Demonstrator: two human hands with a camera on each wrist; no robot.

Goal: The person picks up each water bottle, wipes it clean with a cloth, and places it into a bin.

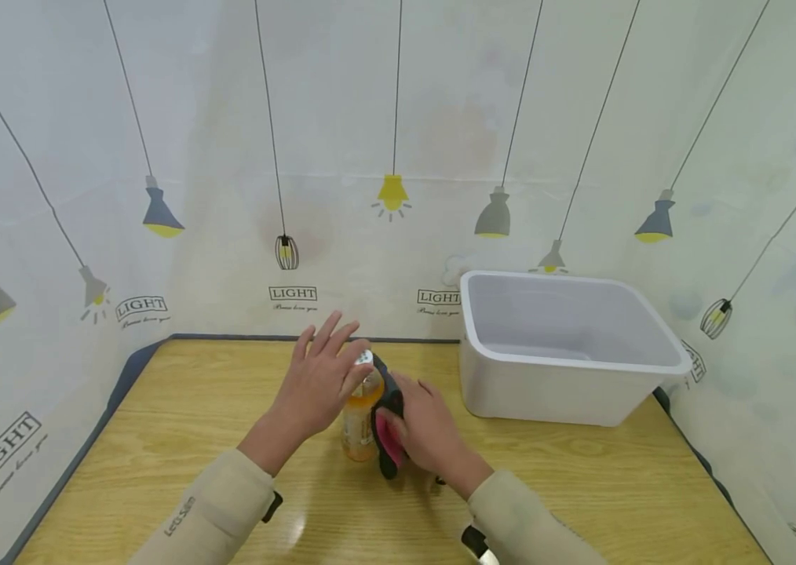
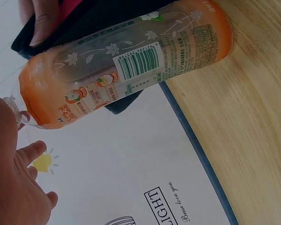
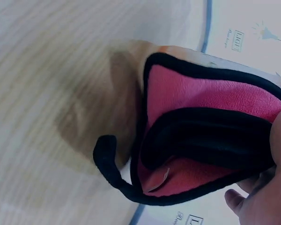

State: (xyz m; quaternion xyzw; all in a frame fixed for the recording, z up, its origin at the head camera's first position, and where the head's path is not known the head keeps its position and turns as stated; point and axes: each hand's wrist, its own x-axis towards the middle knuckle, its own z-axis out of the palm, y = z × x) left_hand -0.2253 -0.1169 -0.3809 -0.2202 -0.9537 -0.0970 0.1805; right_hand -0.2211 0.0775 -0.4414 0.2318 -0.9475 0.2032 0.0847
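A clear plastic drink bottle (image 1: 358, 431) with an orange label stands upright on the wooden table, its white cap (image 1: 364, 358) on top. At the cap and neck, my left hand (image 1: 316, 380) pinches with thumb and forefinger while the other fingers spread upward. In the left wrist view the printed bottle (image 2: 131, 65) shows its barcode. My right hand (image 1: 429, 420) grips a pink-lined black fabric piece (image 3: 178, 89) against the bottle's right side. A padded black strip (image 3: 206, 136) crosses the pink lining, and a thin black strap (image 3: 107, 159) curls from its lower corner.
A large white plastic bin (image 1: 546, 388) stands at the back right of the table (image 1: 207, 408). Its upper side is uncovered. White sheeting (image 1: 341, 118) printed with hanging lamps rises behind the table and along both sides.
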